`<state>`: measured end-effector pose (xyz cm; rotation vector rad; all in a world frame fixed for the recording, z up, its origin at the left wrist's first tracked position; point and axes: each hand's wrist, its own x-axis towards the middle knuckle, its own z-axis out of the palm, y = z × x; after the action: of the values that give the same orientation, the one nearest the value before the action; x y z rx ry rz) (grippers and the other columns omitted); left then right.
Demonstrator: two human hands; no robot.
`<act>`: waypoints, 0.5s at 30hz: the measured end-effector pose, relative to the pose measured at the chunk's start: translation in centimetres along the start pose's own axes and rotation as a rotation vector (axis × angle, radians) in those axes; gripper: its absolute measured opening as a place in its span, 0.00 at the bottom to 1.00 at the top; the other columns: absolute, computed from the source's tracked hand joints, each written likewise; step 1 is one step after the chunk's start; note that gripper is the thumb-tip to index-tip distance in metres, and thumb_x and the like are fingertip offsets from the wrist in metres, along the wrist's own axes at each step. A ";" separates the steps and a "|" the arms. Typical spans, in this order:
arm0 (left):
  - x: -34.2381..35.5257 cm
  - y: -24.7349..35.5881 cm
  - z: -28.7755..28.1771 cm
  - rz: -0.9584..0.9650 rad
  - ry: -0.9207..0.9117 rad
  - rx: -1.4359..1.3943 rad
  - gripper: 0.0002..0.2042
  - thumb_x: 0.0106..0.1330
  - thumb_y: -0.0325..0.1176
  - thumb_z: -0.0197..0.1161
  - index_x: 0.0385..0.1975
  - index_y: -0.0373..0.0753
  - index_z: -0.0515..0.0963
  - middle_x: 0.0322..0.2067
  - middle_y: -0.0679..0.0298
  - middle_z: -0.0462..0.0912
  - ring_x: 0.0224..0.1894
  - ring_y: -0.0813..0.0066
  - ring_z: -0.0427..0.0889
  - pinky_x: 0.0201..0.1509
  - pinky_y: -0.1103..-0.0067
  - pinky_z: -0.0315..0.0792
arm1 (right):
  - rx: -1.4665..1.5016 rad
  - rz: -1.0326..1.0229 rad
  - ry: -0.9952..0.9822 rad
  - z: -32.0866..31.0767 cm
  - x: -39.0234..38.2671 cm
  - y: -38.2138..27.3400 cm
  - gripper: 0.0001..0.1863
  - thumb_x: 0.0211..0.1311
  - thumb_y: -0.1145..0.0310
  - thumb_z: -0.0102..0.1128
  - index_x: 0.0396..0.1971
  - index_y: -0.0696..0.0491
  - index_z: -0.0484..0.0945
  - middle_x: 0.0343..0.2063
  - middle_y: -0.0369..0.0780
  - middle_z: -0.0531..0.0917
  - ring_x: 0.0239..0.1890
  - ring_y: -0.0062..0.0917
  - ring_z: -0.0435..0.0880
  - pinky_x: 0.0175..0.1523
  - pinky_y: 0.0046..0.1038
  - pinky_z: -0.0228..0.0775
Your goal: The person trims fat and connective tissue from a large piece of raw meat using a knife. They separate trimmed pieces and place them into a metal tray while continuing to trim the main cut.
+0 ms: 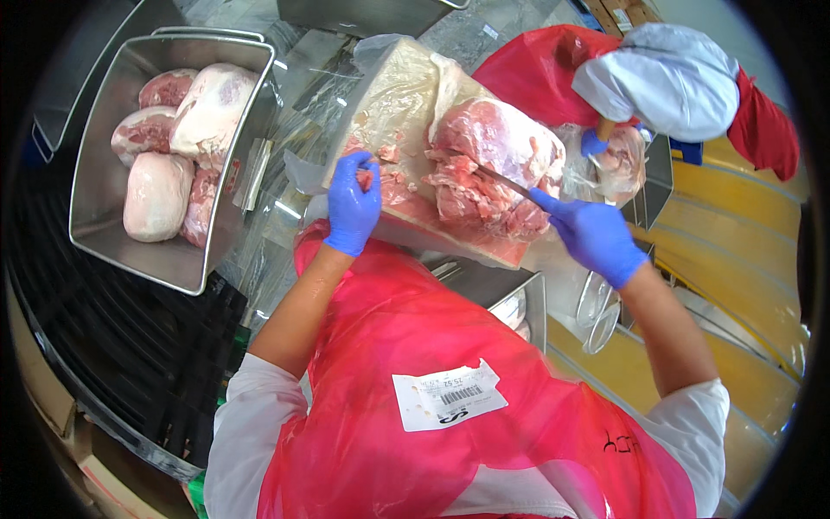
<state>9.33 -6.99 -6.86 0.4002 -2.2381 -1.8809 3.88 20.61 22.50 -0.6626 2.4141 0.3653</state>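
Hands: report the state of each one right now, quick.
Left hand: closed, fingers pinching a small scrap of meat at the cutting board.
Right hand: closed on a knife, blade in the large meat cut.

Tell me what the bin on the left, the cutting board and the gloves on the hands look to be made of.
Bin: likely stainless steel, with dull grey reflective walls and folded rims.
Cutting board: probably plastic, pale cream, matte and stained, with a thick edge.
Gloves on the left hand and right hand: thin blue rubbery film, likely nitrile, though latex or vinyl is possible.
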 end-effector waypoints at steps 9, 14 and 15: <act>3.2 6.0 9.9 -0.101 -0.588 0.371 0.26 0.66 0.52 0.67 0.52 0.35 0.80 0.45 0.45 0.88 0.48 0.45 0.87 0.54 0.60 0.79 | 0.060 0.190 0.101 -2.4 -11.4 -0.3 0.27 0.66 0.67 0.65 0.65 0.37 0.78 0.31 0.46 0.83 0.31 0.44 0.85 0.35 0.43 0.78; 4.4 2.9 11.3 -0.185 -0.595 0.230 0.20 0.65 0.47 0.66 0.47 0.37 0.83 0.41 0.49 0.89 0.44 0.53 0.88 0.50 0.64 0.80 | 0.116 0.252 0.148 -1.7 -12.4 -1.4 0.26 0.65 0.67 0.67 0.63 0.38 0.80 0.33 0.47 0.80 0.29 0.45 0.84 0.34 0.43 0.77; 4.6 1.7 11.4 -0.212 -0.594 0.183 0.19 0.66 0.46 0.66 0.46 0.36 0.83 0.41 0.51 0.89 0.42 0.54 0.89 0.48 0.65 0.80 | 0.112 0.259 0.163 -2.0 -12.1 -1.5 0.25 0.65 0.66 0.67 0.62 0.38 0.81 0.33 0.47 0.81 0.29 0.45 0.84 0.33 0.43 0.77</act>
<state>1.28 2.42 -7.36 0.1098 -2.8596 -2.1194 12.15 23.03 31.42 -0.3421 2.6615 0.2870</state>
